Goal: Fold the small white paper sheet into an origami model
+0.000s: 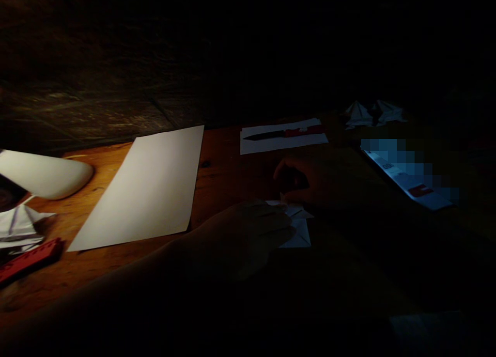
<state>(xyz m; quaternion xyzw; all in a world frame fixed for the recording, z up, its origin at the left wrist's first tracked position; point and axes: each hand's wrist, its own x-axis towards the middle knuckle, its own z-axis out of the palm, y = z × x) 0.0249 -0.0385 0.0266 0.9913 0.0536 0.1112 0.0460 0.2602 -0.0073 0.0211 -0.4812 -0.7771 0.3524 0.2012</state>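
In dim light, a small piece of folded white paper (300, 233) lies on the wooden table, with creases and a pointed flap. My left hand (248, 233) rests flat across its left side, fingers stretched out over the paper and covering part of it. Just behind the paper, my right hand (306, 181) is curled, its fingertips closed at the paper's upper edge on a small raised corner. Deep shadow hides much of both hands.
A large white sheet (151, 191) lies left of centre. Behind my hands, a knife (284, 134) rests on cut paper (251, 146). Folded paper shapes (358, 114) stand at the back right, near a lit screen (406, 176). A lamp (50, 176) and red object (31, 261) are left.
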